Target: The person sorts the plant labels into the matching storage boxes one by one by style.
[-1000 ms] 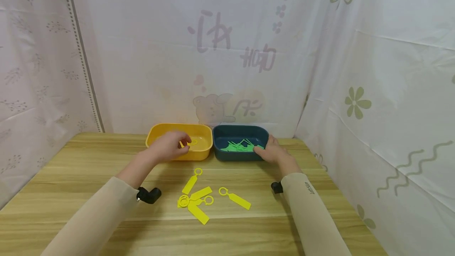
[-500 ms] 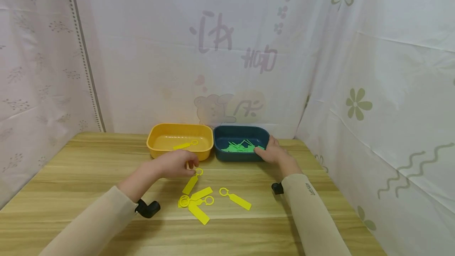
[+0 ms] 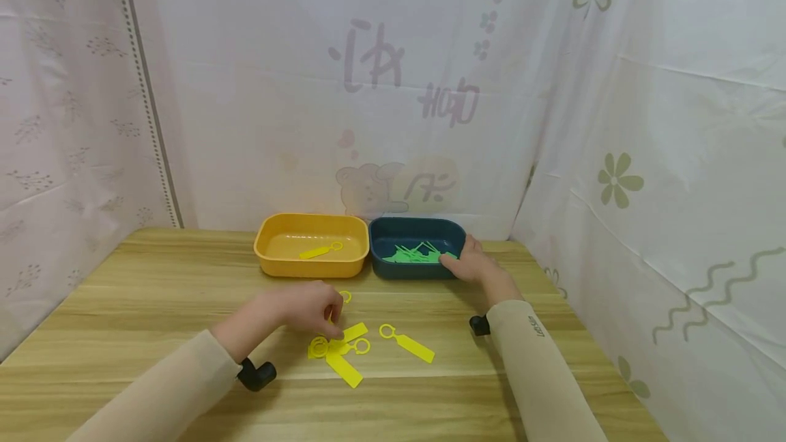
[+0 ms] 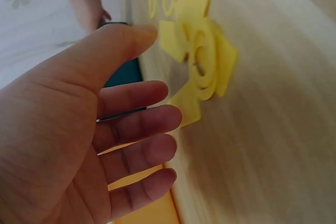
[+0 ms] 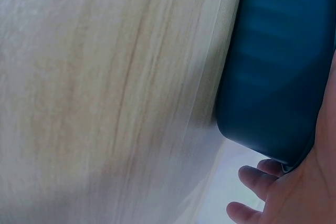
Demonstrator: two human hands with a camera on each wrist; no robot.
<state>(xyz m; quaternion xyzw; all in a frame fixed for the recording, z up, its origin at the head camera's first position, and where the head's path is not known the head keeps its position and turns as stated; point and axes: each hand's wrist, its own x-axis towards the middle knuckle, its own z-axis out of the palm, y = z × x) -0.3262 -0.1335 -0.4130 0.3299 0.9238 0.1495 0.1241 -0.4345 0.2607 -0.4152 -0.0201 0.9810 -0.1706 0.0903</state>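
My left hand (image 3: pixel 310 307) hovers over several yellow plastic ring tags (image 3: pixel 345 368) piled on the table, its fingers slightly bent and holding nothing. In the left wrist view the thumb and fingers (image 4: pixel 139 116) are spread apart right beside the tags (image 4: pixel 181 106). One tag behind the hand shows only its ring (image 3: pixel 346 297). A separate yellow tag (image 3: pixel 415 348) lies to the right. My right hand (image 3: pixel 475 264) grips the right end of a dark blue bin (image 3: pixel 405 270), thumb over the rim and fingers outside. Green strips (image 3: pixel 411 254) lie inside that bin.
A yellow-orange bin (image 3: pixel 313 269) stands left of the blue one, sides nearly touching, with one yellow tag (image 3: pixel 315 252) inside. Both rest near the back of the wooden table (image 3: pixel 153 292), before a patterned curtain (image 3: pixel 258 87). Another curtain (image 3: pixel 688 155) hangs along the right.
My left hand has come out of the yellow-orange bin, leaving a yellow tag there, and moved toward me, down over the pile of tags. The right hand stays on the blue bin.
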